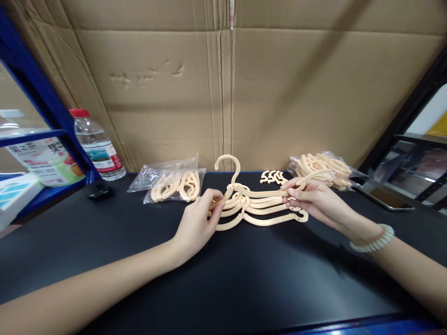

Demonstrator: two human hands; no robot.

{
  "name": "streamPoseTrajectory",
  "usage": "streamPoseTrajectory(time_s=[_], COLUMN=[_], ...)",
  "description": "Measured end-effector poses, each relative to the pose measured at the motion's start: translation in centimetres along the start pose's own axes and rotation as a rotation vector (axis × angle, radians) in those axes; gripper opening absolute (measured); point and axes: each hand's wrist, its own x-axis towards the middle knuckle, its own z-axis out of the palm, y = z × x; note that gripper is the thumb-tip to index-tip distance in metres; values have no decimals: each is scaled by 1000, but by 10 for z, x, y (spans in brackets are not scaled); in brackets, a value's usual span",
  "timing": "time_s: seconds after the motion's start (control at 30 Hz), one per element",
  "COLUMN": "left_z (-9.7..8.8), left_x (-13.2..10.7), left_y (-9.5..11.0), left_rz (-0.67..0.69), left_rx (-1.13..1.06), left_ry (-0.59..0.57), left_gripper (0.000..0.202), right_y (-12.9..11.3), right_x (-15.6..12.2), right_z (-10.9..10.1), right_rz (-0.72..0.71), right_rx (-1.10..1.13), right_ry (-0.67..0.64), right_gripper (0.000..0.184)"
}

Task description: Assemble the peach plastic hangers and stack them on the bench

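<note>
A cream plastic clothes hanger is raised a little over the black table, its hook pointing up and away from me. My left hand pinches its left arm close to the middle joint. Fingers of my right hand are closed round its right arm, near the curled outer end. Below it, several more cream hangers lie in an overlapping row on the table, partly covered by my hands and the held hanger.
A clear bag of cream hooks lies at the back left. Small curved cream pieces sit at the back, beside a bag of cream hanger parts. A water bottle, a black mouse and a phone are at the sides. Cardboard stands behind.
</note>
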Motion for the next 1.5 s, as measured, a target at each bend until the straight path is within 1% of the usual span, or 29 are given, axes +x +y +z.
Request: streamPoseTrajectory(time_s=[0.1, 0.23, 0.33, 0.4, 0.47, 0.53, 0.6, 0.67, 0.73, 0.8, 0.87, 1.0, 1.13, 1.23, 1.33, 1.5], left_z=[-1, -3, -8, -12, -16, -19, -20, -19, -18, -17, -16, -16, -13, -11, -8, -3], left_x=[0, 4, 9, 12, 13, 11, 6, -1, -6, -9, -11, -11, -6, -1, 5, 11], left_y=[-2, -4, -5, -2, 3, 10, 19, 27, 33, 36, 36, 33, 25, 15, 5, -6], left_rz=[-61, -105, -107, -88, -57, -23, -3, 2, 38, 106, 166, 215, 240, 210, 178, 216], left_rx=[8, 9, 21, 59, 102, 132, 133, 135, 187, 271, 337, 431, 472, 465, 436, 414], left_ry=[-6, -20, -7, 5, -18, -78, -164, -267, -354, -408, -436, -458, -394, -364, -336, -289], left_gripper=[7, 6, 7, 7, 7, 7, 9, 12, 16, 17, 16, 8, 6, 8, 10, 14], right_y=[0, 1, -2, -8, -15, -23, -30, -33, -33, -30, -26, -19, -15, -13, -11, -7], right_x=[3, 8, 12, 13, 13, 12, 11, 10, 10, 11, 12, 14, 15, 16, 17, 20], right_z=[-5, -19, -33, -44, -56, -67, -75, -80, -81, -81, -81, -81, -79, -77, -74, -73], right_rz=[-80, -194, -224, -210, -170, -113, -55, -3, 14, 12, 14, 57, 115, 116, 96, 33], right_rx=[-39, -28, -14, -84, -262, -496, -697, -839, -960, -1067, -1130, -1144, -1134, -1120, -1118, -1120], right_ry=[26, 78, 76, 44, -32, -159, -314, -452, -513, -503, -491, -481, -438, -401, -366, -287], right_gripper=[23, 23, 22, 22, 23, 23, 23, 25, 25, 25, 25, 25, 25, 24, 25, 26])
